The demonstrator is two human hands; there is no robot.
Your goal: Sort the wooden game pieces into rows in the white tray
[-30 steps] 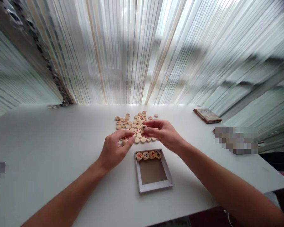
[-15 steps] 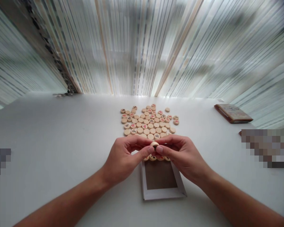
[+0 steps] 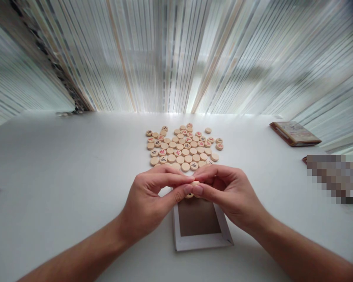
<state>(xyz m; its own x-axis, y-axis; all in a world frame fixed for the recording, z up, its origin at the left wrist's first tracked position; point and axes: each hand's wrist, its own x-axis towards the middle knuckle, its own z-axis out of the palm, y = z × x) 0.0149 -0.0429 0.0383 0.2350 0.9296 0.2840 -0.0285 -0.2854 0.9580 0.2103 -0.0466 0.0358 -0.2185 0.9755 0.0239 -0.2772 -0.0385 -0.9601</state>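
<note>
Between the fingertips of both hands is a round wooden Chinese chess piece (image 3: 195, 183), mostly covered by the fingers. My left hand (image 3: 154, 194) pinches it from the left, and my right hand (image 3: 228, 194) from the right. Just below them lies a shallow box (image 3: 202, 242) with a white rim and brown bottom; its far end is hidden behind my hands. Part of another piece (image 3: 189, 195) shows at that far end, under my thumbs. Beyond my hands, many loose Chinese chess pieces (image 3: 180, 159) are spread, some with red or black characters, others with blank sides up.
All this rests on a white table (image 3: 76, 168). A flat brown-edged box (image 3: 295, 134) lies at the far right, with a blurred-out item (image 3: 335, 178) nearer. Striped string curtains (image 3: 153, 58) hang behind the table's far edge.
The held piece has turned: its dark marking showed before and is now hidden. My fingertips have closed further around it and sit slightly lower. The view has shifted a little.
</note>
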